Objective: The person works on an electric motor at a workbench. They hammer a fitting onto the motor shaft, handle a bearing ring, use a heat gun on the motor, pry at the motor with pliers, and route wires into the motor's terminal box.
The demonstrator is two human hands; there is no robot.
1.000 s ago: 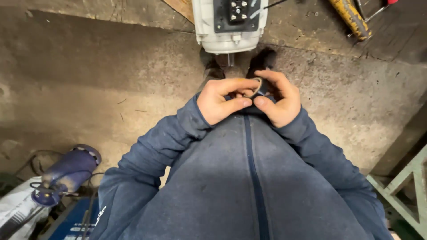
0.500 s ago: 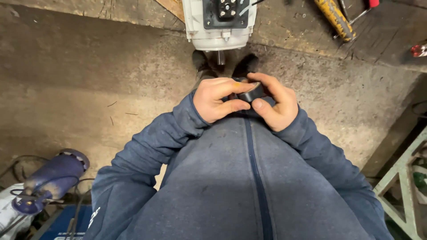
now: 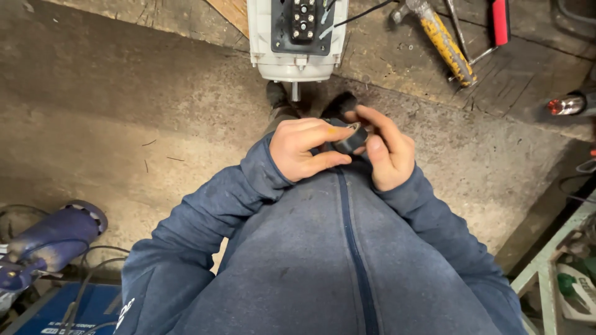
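Observation:
I stand looking down my blue zipped sweatshirt at both hands, held together in front of my chest. My left hand and my right hand pinch a small black round part with a metal rim between fingers and thumbs. On the concrete floor just beyond my shoes stands a white electric motor with an open terminal box showing brass studs and wires.
A yellow-handled hammer and a red-handled tool lie on a wooden board at the upper right. A blue power tool with cables sits at the lower left. A green metal frame stands at the lower right.
The view has drifted, so the motor and hammer sit slightly lower in frame. My hands stay together on the small black part, with fingers shifted a little around it.

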